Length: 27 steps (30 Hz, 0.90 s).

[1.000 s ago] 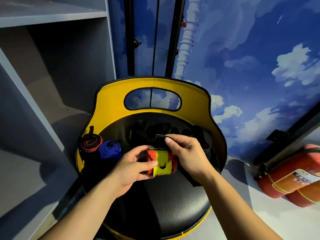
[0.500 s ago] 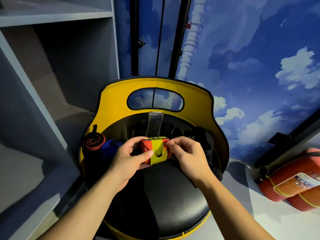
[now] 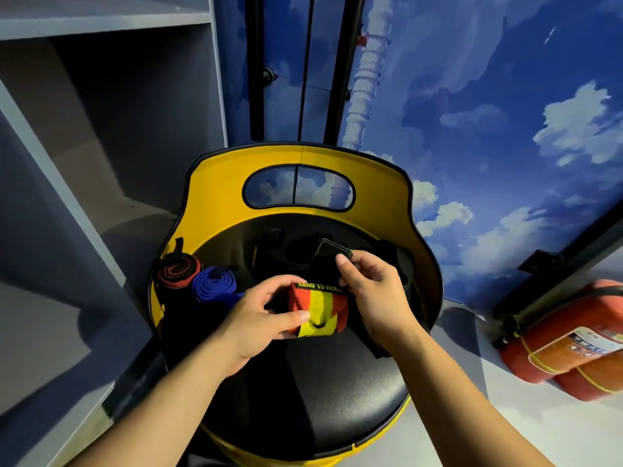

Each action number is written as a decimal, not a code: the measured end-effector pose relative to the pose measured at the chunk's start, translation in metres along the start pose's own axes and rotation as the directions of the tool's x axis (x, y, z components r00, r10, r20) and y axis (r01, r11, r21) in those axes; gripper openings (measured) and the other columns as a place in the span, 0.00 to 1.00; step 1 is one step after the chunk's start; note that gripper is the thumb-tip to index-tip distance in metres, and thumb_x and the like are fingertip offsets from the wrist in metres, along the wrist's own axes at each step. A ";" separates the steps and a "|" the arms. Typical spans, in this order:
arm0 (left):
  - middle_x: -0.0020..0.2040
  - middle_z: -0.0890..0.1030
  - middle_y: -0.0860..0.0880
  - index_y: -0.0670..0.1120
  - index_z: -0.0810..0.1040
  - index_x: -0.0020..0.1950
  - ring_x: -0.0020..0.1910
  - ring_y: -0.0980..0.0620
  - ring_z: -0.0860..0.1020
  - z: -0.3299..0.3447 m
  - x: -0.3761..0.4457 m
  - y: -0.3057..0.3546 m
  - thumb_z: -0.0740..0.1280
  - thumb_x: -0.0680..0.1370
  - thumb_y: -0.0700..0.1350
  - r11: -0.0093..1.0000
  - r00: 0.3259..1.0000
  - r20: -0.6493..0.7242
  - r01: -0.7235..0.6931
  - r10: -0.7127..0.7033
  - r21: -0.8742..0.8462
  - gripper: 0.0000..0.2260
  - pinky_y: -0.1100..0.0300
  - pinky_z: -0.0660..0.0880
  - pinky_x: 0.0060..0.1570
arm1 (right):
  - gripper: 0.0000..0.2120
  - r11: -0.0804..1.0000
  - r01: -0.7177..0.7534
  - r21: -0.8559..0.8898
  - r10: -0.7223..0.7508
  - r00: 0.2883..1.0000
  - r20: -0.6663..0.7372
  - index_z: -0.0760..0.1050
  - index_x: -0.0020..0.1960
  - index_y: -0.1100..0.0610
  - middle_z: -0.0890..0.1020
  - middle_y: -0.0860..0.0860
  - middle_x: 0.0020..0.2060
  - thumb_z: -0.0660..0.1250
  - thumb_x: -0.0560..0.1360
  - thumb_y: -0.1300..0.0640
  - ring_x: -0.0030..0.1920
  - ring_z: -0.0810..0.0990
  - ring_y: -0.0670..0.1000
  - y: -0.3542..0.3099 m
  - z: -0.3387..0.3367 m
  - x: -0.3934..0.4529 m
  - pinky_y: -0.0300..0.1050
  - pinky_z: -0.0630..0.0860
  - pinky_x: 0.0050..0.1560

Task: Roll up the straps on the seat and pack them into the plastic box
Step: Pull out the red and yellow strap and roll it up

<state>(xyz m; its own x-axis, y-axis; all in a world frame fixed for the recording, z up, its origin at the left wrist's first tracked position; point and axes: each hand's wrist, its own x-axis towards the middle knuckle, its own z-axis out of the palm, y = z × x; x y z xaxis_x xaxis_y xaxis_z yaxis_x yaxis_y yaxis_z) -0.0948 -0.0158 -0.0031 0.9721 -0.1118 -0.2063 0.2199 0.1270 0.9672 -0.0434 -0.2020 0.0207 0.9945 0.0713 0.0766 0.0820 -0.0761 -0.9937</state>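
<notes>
— What has the left hand (image 3: 256, 318) got?

— I see it curled round the rolled red-and-yellow strap (image 3: 320, 311), thumb across the front, held just above the black seat (image 3: 330, 392).

— And the right hand (image 3: 374, 291)?

— It pinches the strap's black tail end (image 3: 332, 252) — fingers bent, tab lifted toward the yellow backrest (image 3: 215, 203). Two finished rolls, red-black (image 3: 178, 269) and blue (image 3: 215, 284), sit at the seat's left edge.

You have a round black seat (image 3: 320, 399) with a yellow backrest (image 3: 215, 210) as the carrying surface. On its left side lie a red-and-black rolled strap (image 3: 178, 269) and a blue rolled strap (image 3: 215, 284), touching. Dark straps (image 3: 286, 251) lie heaped against the backrest; details indistinct.
</notes>
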 end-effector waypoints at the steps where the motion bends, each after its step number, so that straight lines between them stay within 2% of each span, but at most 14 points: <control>1: 0.61 0.80 0.46 0.55 0.81 0.59 0.54 0.45 0.84 0.000 0.000 0.001 0.74 0.74 0.34 1.000 1.000 -0.014 0.001 -0.001 -0.017 0.20 0.51 0.83 0.46 | 0.09 0.999 -0.016 0.032 0.015 1.000 0.022 0.82 0.50 0.61 0.79 0.53 0.34 0.68 0.80 0.55 0.36 0.76 0.46 -0.003 0.000 -0.001 0.44 0.73 0.42; 3: 0.60 0.80 0.46 0.54 0.81 0.60 0.54 0.45 0.84 0.001 0.001 0.002 0.74 0.74 0.34 0.999 0.999 -0.048 -0.001 -0.001 -0.047 0.19 0.49 0.83 0.47 | 0.08 0.992 -0.062 0.109 0.053 0.995 0.085 0.82 0.55 0.61 0.81 0.53 0.36 0.66 0.81 0.59 0.35 0.78 0.44 -0.009 0.002 -0.006 0.38 0.75 0.39; 5: 0.59 0.81 0.47 0.53 0.80 0.60 0.53 0.46 0.85 0.000 0.002 0.003 0.74 0.74 0.34 0.997 0.996 -0.091 -0.013 0.006 -0.072 0.20 0.49 0.83 0.47 | 0.09 0.983 -0.103 0.150 0.082 0.987 0.139 0.82 0.57 0.63 0.84 0.55 0.39 0.65 0.81 0.63 0.36 0.80 0.44 -0.014 0.004 -0.010 0.37 0.76 0.38; 8: 0.58 0.81 0.47 0.55 0.79 0.59 0.52 0.46 0.85 0.000 0.004 0.004 0.73 0.74 0.32 0.996 0.988 -0.154 -0.040 0.026 -0.083 0.21 0.48 0.83 0.48 | 0.11 0.968 -0.170 0.185 0.139 0.975 0.173 0.84 0.53 0.63 0.85 0.56 0.40 0.64 0.81 0.59 0.39 0.81 0.49 -0.019 0.005 -0.012 0.43 0.78 0.39; 10: 0.59 0.81 0.48 0.56 0.80 0.59 0.53 0.46 0.84 0.000 0.004 0.004 0.74 0.74 0.33 0.997 0.982 -0.181 -0.063 0.052 -0.055 0.22 0.46 0.83 0.50 | 0.12 0.964 -0.185 0.190 0.158 0.976 0.149 0.84 0.48 0.63 0.84 0.58 0.39 0.66 0.80 0.56 0.37 0.81 0.51 -0.019 0.008 -0.013 0.44 0.79 0.39; 13: 0.59 0.81 0.50 0.58 0.81 0.58 0.53 0.48 0.84 0.000 0.005 0.003 0.76 0.73 0.35 0.994 0.966 -0.236 -0.108 0.104 -0.004 0.22 0.48 0.83 0.49 | 0.03 0.976 -0.175 0.129 0.158 0.978 0.135 0.84 0.46 0.61 0.85 0.58 0.39 0.71 0.77 0.63 0.39 0.82 0.51 -0.015 0.015 -0.014 0.46 0.79 0.46; 16: 0.58 0.81 0.52 0.60 0.81 0.57 0.54 0.49 0.83 -0.001 0.006 0.001 0.77 0.71 0.34 0.989 0.944 -0.294 -0.145 0.150 0.040 0.23 0.48 0.83 0.50 | 0.05 0.974 -0.184 0.132 0.166 0.977 0.137 0.78 0.49 0.59 0.83 0.56 0.37 0.72 0.75 0.66 0.39 0.82 0.51 -0.008 0.019 -0.013 0.47 0.78 0.50; 19: 0.58 0.81 0.53 0.60 0.82 0.55 0.55 0.49 0.82 -0.001 0.007 0.000 0.78 0.70 0.34 0.984 0.926 -0.333 -0.167 0.177 0.058 0.24 0.46 0.83 0.51 | 0.11 0.971 -0.202 0.126 0.183 0.972 0.147 0.70 0.48 0.57 0.79 0.56 0.34 0.72 0.75 0.67 0.37 0.81 0.51 -0.007 0.019 -0.014 0.45 0.77 0.46; 21: 0.58 0.81 0.53 0.61 0.82 0.54 0.56 0.48 0.82 -0.001 0.007 0.000 0.77 0.70 0.33 0.985 0.926 -0.335 -0.166 0.172 0.047 0.23 0.45 0.83 0.50 | 0.12 0.981 -0.189 0.045 0.181 0.973 0.140 0.68 0.48 0.56 0.78 0.54 0.33 0.72 0.76 0.66 0.36 0.79 0.52 -0.004 0.018 -0.013 0.44 0.74 0.41; 24: 0.58 0.81 0.54 0.60 0.83 0.53 0.56 0.47 0.82 0.000 0.008 -0.002 0.77 0.70 0.33 0.987 0.929 -0.333 -0.145 0.160 0.068 0.23 0.44 0.83 0.49 | 0.13 0.966 -0.132 -0.221 0.161 0.979 0.121 0.70 0.50 0.55 0.79 0.55 0.34 0.74 0.75 0.58 0.35 0.77 0.50 0.001 0.013 -0.012 0.46 0.72 0.39; 27: 0.58 0.81 0.52 0.58 0.83 0.55 0.57 0.46 0.82 0.000 0.008 0.001 0.76 0.71 0.32 0.991 0.940 -0.317 -0.132 0.130 0.015 0.22 0.44 0.83 0.48 | 0.17 0.953 -0.138 -0.270 0.170 0.981 0.096 0.71 0.53 0.53 0.80 0.50 0.32 0.76 0.73 0.50 0.33 0.79 0.46 0.003 0.011 -0.013 0.44 0.73 0.39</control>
<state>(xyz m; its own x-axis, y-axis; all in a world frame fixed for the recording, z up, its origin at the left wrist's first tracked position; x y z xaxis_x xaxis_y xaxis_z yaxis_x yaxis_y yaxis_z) -0.0873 -0.0165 -0.0040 0.9679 0.2235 -0.1148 0.0880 0.1263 0.9881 -0.0565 -0.1922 0.0154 0.9830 0.1530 -0.1015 -0.0420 -0.3506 -0.9356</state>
